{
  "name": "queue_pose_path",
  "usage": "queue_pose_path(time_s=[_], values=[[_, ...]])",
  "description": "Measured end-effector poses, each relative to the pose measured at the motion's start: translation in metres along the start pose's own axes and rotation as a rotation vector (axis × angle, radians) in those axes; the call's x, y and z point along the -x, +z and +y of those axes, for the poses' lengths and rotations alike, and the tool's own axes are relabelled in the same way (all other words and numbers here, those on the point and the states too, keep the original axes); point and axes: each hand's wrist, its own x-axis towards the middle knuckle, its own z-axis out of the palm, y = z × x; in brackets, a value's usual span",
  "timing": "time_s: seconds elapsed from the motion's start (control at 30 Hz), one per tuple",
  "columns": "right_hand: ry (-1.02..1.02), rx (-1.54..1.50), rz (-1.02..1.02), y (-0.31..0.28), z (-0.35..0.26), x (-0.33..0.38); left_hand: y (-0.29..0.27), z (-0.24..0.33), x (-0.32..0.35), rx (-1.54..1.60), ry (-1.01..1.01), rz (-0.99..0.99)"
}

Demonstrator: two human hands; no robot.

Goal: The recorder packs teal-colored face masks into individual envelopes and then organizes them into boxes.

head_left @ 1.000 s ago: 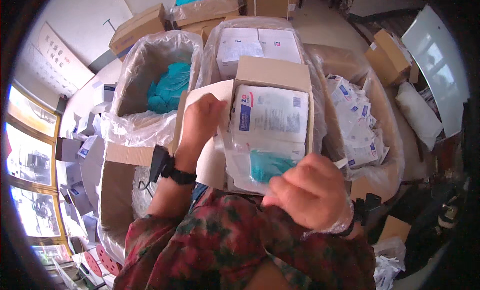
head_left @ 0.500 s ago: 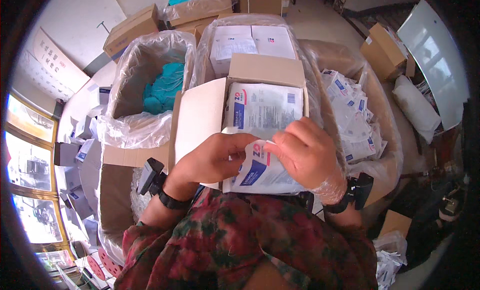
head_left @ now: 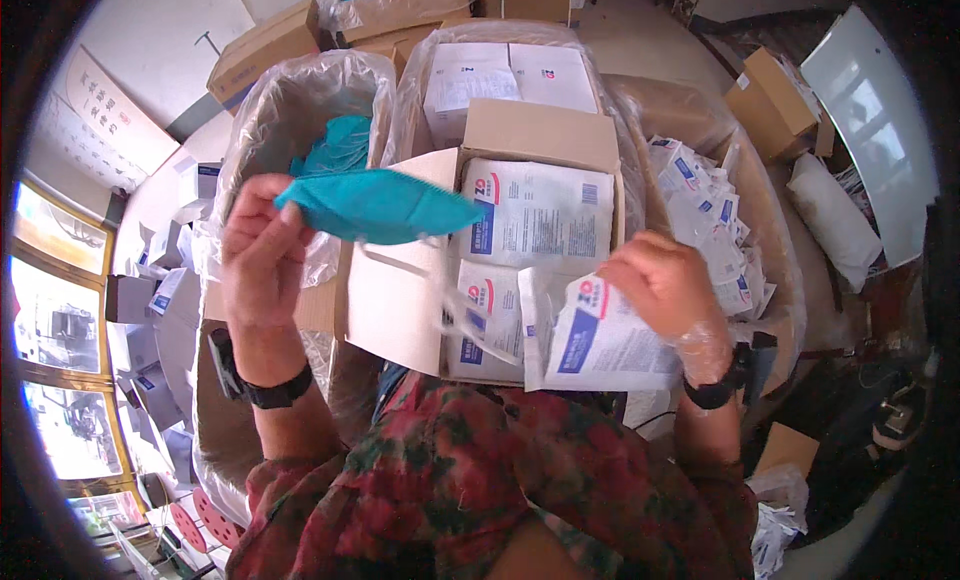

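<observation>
My left hand (head_left: pixel 265 242) pinches one end of a teal folded face mask (head_left: pixel 385 206), lifted above the open flap of a white-lined carton (head_left: pixel 395 310). White ear loops dangle from the mask. On the right, my right hand (head_left: pixel 665 290) grips the top of a white paper pouch (head_left: pixel 610 345) with a blue block and red mark, held over the carton's near right corner. Inside the carton lie flat sealed pouches (head_left: pixel 545 220) of the same print.
At the left stands a plastic-lined box (head_left: pixel 310 95) with teal masks (head_left: pixel 335 145). A lined box at right contains many loose pouches (head_left: pixel 700 210). White cartons (head_left: pixel 550 75) sit behind the open carton. Flattened white boxes (head_left: pixel 150 350) pile up at far left.
The teal mask has come out of the pouch and moved left and up with my left hand. My right hand has shifted right, keeping the pouch.
</observation>
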Motion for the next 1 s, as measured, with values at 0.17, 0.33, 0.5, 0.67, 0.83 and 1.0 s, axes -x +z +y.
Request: queue_pose_path(time_s=[0.17,0.33,0.5,0.67,0.83,1.0], values=[[-0.105,0.121,-0.192,0.052,0.004,-0.012,0.015,0.022,0.000,-0.022,-0.005,0.180],[-0.029,0.145,-0.319,0.070,-0.006,-0.012,-0.011,0.014,-0.003,0.117,0.027,-0.071],[-0.017,-0.024,-0.280,0.066,-0.011,-0.011,0.038,-0.031,0.017,-0.569,-0.234,0.085],[-0.019,-0.058,-0.254,0.044,-0.028,-0.005,0.067,-0.057,0.012,-0.822,-0.244,-0.416],[-0.097,-0.050,-0.215,0.033,-0.035,-0.006,0.079,-0.051,0.007,-0.720,-0.182,-0.654],[-0.131,-0.086,-0.172,0.043,-0.034,-0.018,0.093,-0.052,0.013,-0.859,0.139,-0.564]])
